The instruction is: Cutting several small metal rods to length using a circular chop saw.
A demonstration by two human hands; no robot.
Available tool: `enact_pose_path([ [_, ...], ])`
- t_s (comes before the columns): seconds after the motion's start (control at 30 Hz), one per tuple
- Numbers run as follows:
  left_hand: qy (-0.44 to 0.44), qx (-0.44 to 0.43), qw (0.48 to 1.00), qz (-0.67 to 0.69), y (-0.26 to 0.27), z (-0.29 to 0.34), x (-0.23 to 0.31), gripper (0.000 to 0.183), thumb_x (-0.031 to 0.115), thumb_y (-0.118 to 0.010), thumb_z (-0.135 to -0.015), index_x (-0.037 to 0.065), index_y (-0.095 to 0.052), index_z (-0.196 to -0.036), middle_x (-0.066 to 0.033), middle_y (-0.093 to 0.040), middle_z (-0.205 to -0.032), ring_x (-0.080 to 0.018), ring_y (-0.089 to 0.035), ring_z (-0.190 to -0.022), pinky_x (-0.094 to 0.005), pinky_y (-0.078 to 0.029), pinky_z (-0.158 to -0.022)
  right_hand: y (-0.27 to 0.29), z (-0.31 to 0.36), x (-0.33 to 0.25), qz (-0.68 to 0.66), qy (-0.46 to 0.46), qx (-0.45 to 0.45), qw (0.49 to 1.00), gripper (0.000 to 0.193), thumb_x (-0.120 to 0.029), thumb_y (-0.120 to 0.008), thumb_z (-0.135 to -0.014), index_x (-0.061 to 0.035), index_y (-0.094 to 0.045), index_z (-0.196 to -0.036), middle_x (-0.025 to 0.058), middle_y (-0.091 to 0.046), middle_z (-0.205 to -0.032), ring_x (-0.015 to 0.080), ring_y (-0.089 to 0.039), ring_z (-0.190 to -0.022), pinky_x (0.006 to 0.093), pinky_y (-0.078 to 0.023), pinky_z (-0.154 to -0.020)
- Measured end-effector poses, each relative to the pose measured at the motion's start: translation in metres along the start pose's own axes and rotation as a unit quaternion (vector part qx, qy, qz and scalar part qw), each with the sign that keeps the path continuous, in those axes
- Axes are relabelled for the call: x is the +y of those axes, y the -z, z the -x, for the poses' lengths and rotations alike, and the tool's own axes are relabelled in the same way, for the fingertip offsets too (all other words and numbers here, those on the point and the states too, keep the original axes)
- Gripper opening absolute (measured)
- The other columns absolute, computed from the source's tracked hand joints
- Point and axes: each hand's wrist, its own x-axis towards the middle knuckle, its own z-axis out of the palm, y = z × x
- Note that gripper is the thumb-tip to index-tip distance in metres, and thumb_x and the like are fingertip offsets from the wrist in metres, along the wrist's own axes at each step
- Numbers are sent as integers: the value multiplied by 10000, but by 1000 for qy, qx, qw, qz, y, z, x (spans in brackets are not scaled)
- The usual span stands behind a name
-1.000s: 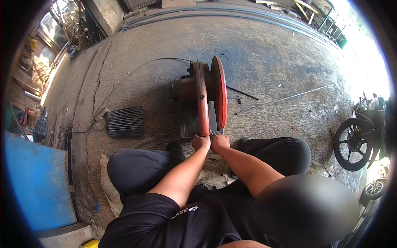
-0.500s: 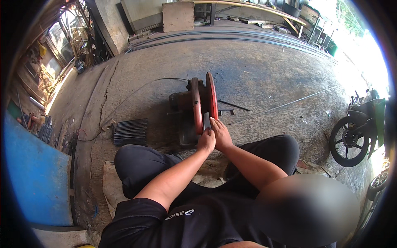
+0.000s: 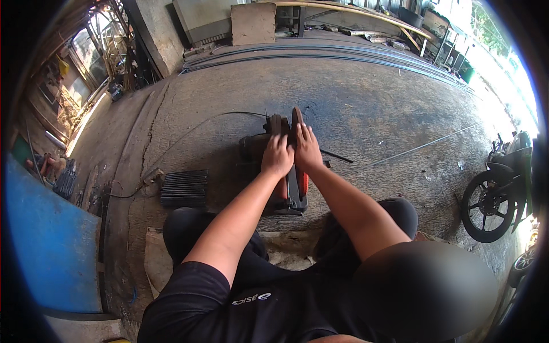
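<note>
On the floor before my crossed legs stands a grinding machine with a large upright disc [image 3: 297,115] at its right side. A red rounded housing [image 3: 282,188] shows low on its left part, with a dark metal strip [image 3: 293,182] between. My left hand [image 3: 278,158] lies over the machine's upper part, fingers pointing forward and somewhat apart. Beside it, my right hand [image 3: 309,151] rests along the disc, its fingers stretched forward. The thumbs sit close together. Anything between or under the palms is hidden from view.
Left of the machine lies a row of dark metal bars [image 3: 184,188]. A cable [image 3: 197,123] curves behind. Right are a short dark rod [image 3: 336,155], a long thin rod [image 3: 423,145] and a motorcycle wheel [image 3: 488,206]. Long pipes [image 3: 326,56] cross the far floor; a blue panel [image 3: 48,240] stands left.
Both hands have moved forward and up over the machine, uncovering its near end. The grey flat metal piece seen at my fingers before is no longer visible. The whole view has shifted slightly.
</note>
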Motion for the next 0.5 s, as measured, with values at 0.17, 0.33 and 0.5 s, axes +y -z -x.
enact_pose_path([
  [0.17,36,8,998,51,-23,33,-18,449,51,-523,-814,-2,-554,-1259,-218,-380,-1457,-401,-383,-1330,-435,-320,-1123,-7,17,0,-113,-165,-84,976,681,-98,-472,-858,-136,-241,-1498,236,-173,-1542,468,-509,-1173,487,-515,-860],
  [0.33,73,93,990,79,-23,33,-7,458,99,-543,-843,-6,-516,-1288,-265,-441,-1393,-394,-457,-1275,-421,-380,-1069,-15,17,8,-112,-133,-45,984,704,-61,-489,-853,-122,-217,-1499,229,-149,-1548,464,-478,-1206,473,-505,-889],
  [0.5,382,-104,840,370,-18,38,-20,312,253,-677,-759,-19,-639,-908,-125,-652,-716,-253,-664,-664,-374,-513,-626,-32,12,25,-139,-59,2,988,739,-2,-492,-822,-92,-200,-1495,189,-201,-1540,428,-282,-1374,438,-361,-1093],
])
